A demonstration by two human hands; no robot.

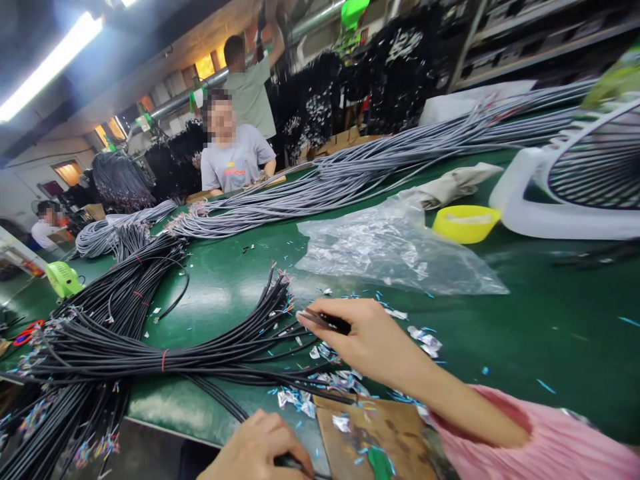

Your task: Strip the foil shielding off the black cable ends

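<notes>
A workshop under strip lights, with a long green worktop [235, 280] running away from the camera and people seated or standing at its far side beside hanging black cable bundles. The right hand [367, 343] lies on the worktop with its fingers [320, 320] closed round the end of a black cable [327, 323]; the short piece in view points left, toward the stripped ends of a fanned bundle of black cables [150, 347] just beyond the fingertips. That bundle's long axis runs from there left and down, off the near edge, and is banded with a red tie [163, 360]. The left hand [257, 447] sits at the near edge, curled over a black cable; how tightly it grips I cannot tell. Between the two hands lie foil and blue scraps [300, 400] and a brown cardboard sheet [370, 433]. Past the right hand's fingers lies a clear plastic bag [395, 250], with a yellow bowl [465, 223] and a white fan [575, 180] further right. Grey cables [350, 173] stretch along the far side. Far left of the fingers, a green tool [63, 279] and red-handled scissors [27, 331].
</notes>
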